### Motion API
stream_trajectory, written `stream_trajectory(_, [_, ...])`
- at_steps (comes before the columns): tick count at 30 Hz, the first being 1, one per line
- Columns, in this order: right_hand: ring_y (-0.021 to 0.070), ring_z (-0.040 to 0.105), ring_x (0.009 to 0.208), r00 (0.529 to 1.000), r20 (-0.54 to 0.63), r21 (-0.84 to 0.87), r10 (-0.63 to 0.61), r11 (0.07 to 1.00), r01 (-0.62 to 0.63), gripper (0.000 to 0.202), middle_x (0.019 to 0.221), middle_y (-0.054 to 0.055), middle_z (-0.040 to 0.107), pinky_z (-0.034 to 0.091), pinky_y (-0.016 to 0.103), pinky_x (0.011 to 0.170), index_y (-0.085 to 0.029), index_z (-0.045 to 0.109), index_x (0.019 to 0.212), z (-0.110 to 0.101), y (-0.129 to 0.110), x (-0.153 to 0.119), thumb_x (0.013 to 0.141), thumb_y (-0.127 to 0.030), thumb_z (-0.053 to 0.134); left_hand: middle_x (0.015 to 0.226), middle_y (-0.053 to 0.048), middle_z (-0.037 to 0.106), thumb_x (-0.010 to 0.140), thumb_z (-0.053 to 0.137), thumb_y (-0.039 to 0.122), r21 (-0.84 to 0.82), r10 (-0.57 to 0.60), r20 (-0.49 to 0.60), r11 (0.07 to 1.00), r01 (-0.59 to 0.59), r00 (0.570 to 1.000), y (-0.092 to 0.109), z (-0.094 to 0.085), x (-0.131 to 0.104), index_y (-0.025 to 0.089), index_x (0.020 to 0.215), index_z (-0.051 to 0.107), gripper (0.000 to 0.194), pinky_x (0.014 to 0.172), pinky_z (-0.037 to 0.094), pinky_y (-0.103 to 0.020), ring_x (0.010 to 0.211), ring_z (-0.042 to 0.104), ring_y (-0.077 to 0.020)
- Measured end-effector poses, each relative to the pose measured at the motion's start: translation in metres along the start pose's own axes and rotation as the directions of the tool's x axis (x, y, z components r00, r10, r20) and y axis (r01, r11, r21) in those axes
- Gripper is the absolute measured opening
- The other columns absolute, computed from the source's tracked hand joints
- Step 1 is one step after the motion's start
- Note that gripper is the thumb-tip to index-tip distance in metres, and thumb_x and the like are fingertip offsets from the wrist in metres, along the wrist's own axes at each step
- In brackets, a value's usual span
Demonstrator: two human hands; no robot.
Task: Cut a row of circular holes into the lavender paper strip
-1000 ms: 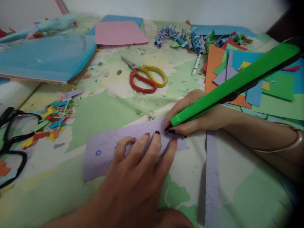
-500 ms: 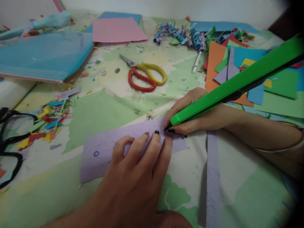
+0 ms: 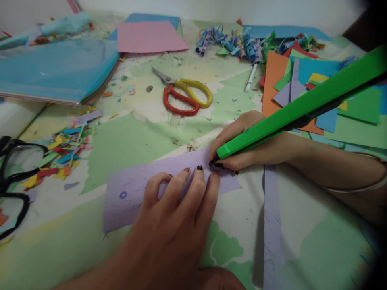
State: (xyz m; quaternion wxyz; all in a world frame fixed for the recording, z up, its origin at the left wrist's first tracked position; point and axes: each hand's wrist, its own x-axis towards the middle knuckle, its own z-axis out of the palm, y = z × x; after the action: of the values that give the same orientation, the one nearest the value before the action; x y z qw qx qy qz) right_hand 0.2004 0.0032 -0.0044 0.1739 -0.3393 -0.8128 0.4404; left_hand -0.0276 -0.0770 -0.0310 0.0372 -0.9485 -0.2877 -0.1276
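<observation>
Purple paper is lying on the patterned cloth, on your side of the scissors, so I'm using those as the landmark for everything. Your left hand is resting on the paper straight down from the scissors, fingers spread and a bit bent, tips pressing on the sheet and not closing around anything. Your right hand is sitting down and to the right of the scissors, and it's pinching the green pen pretty snugly. The pen's dark tip is meeting the paper by a small dark mark, right beside your left fingertips. A little ring is showing at the other end of the paper, down and left of the scissors.

As for the rest, a purple strip is running toward you, lower right of the scissors. Loose coloured papers are overlapping off to their right, and a white stick is lying between the two. Curled paper bits are bunching up beyond the scissors to the right, while pink paper is lying beyond them to the left. A blue folder is sitting left of the scissors, with scraps and black glasses lying lower left.
</observation>
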Motion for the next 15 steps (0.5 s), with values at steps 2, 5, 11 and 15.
stream_trajectory(2, [0.0052, 0.057, 0.054, 1.000, -0.005, -0.001, 0.017, 1.000, -0.017, 0.013, 0.069, 0.002, 0.067, 0.048, 0.010, 0.050, -0.007, 0.071, 0.087, 0.0003, -0.0006, 0.0000, 0.077, -0.012, 0.063, 0.122, -0.021, 0.055, 0.075, 0.033, 0.078, 0.003, 0.006, 0.005, 1.000, -0.006, 1.000, 0.0001, 0.0002, 0.0004, 0.003, 0.129, 0.049, 0.094, 0.089, 0.029, -0.052, 0.107, 0.045, -0.0367])
stream_trajectory(5, [0.0046, 0.056, 0.054, 1.000, -0.004, -0.034, -0.008, 0.999, 0.008, 0.013, 0.070, 0.001, 0.067, 0.047, 0.009, 0.050, -0.008, 0.071, 0.087, 0.0004, -0.0010, 0.0001, 0.077, -0.014, 0.063, 0.121, -0.020, 0.056, 0.074, 0.031, 0.080, 0.007, 0.011, 0.004, 1.000, -0.011, 1.000, 0.0001, 0.0010, 0.0008, 0.002, 0.128, 0.050, 0.096, 0.089, 0.029, -0.051, 0.106, 0.046, -0.0362])
stream_trajectory(11, [0.0056, 0.058, 0.056, 0.999, -0.022, -0.109, 0.034, 0.993, -0.036, 0.010, 0.069, 0.001, 0.068, 0.047, 0.010, 0.052, -0.009, 0.071, 0.081, 0.0014, -0.0069, 0.0001, 0.075, -0.010, 0.064, 0.122, -0.021, 0.055, 0.072, 0.034, 0.081, -0.003, -0.009, -0.016, 1.000, 0.009, 1.000, 0.0025, 0.0027, -0.0003, 0.002, 0.129, 0.050, 0.098, 0.090, 0.028, -0.053, 0.107, 0.045, -0.0371])
stream_trajectory(15, [0.0064, 0.058, 0.056, 0.999, -0.040, -0.099, 0.028, 0.995, -0.032, 0.012, 0.068, 0.001, 0.067, 0.047, 0.011, 0.051, -0.008, 0.071, 0.083, 0.0027, -0.0058, -0.0001, 0.075, -0.013, 0.064, 0.124, -0.022, 0.053, 0.071, 0.034, 0.082, -0.011, -0.024, -0.031, 1.000, 0.024, 0.999, 0.0038, 0.0017, -0.0009, 0.002, 0.130, 0.049, 0.101, 0.091, 0.028, -0.054, 0.109, 0.044, -0.0379])
